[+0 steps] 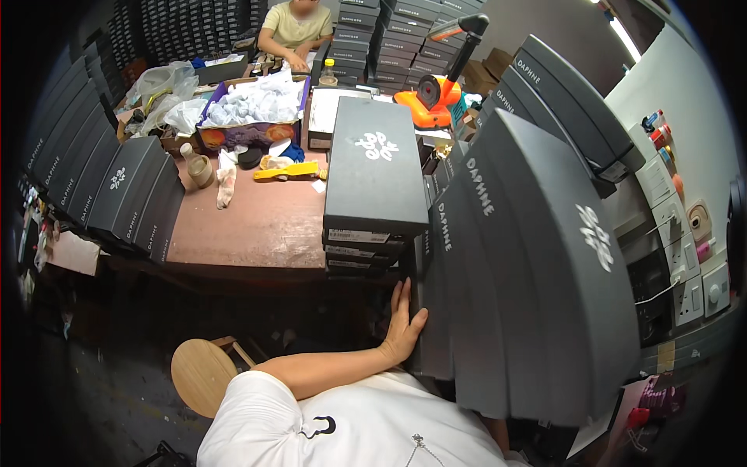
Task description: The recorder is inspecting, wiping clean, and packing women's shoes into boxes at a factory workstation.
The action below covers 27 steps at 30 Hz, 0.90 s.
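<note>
A tall stack of dark grey shoe boxes (498, 272) with white lettering and a white emblem on its top lid leans close in front of me on the right. My left hand (403, 335) lies against the lower left side of this stack, fingers stretched upward and palm toward the boxes. Behind the stack my right hand is hidden; just a bit of the right arm (496, 434) shows below. Beside the stack, at the table's front edge, stands a shorter pile of the same shoe boxes (373, 167).
More shoe boxes (70, 167) line the table's left side. On the brown table (249, 233) are a bottle (199, 170), a yellow tool (288, 171) and a carton of crumpled paper (249, 132). A wooden stool (201, 377) stands below. Across sits another person (296, 35).
</note>
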### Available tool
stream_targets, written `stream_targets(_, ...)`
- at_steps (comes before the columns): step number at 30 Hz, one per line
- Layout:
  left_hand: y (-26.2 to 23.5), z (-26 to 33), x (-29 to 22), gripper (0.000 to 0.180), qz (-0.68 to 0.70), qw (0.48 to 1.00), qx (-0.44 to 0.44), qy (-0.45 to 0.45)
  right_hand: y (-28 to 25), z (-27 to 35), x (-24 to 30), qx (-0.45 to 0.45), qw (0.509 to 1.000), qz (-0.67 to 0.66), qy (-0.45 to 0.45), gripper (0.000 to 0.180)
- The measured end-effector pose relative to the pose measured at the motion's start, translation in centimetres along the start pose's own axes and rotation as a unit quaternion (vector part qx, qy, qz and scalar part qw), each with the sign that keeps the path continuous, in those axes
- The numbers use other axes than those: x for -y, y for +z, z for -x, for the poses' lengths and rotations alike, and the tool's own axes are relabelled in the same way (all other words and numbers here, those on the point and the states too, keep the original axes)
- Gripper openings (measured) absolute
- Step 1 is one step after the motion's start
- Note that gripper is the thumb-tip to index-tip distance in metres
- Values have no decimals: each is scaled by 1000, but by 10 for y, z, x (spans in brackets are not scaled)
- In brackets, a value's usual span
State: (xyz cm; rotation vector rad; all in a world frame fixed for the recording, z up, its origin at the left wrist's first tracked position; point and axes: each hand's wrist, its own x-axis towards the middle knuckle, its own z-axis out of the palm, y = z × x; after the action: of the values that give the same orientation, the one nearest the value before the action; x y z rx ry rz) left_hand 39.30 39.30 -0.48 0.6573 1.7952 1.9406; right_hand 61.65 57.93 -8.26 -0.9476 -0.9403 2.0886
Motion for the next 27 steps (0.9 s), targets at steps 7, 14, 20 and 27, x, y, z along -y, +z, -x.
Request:
stream_targets(7, -10, -25, 101, 71, -58, 998, -16, 27, 3, -58, -59, 11, 995, -52, 79, 51)
stream_targets(14, -3, -31, 104, 71, 349, 849, -52, -393, 27, -139, -109, 54, 980, -175, 71, 50)
stream_targets(20, -6, -82, 69, 48, 482, 816, -48, -316, 92, -220, -117, 124, 954, -230, -146, 46)
stream_targets(27, -7, -110, 51, 41, 505, 818, -122, -246, 168, -131, -64, 54, 994, -92, -14, 53)
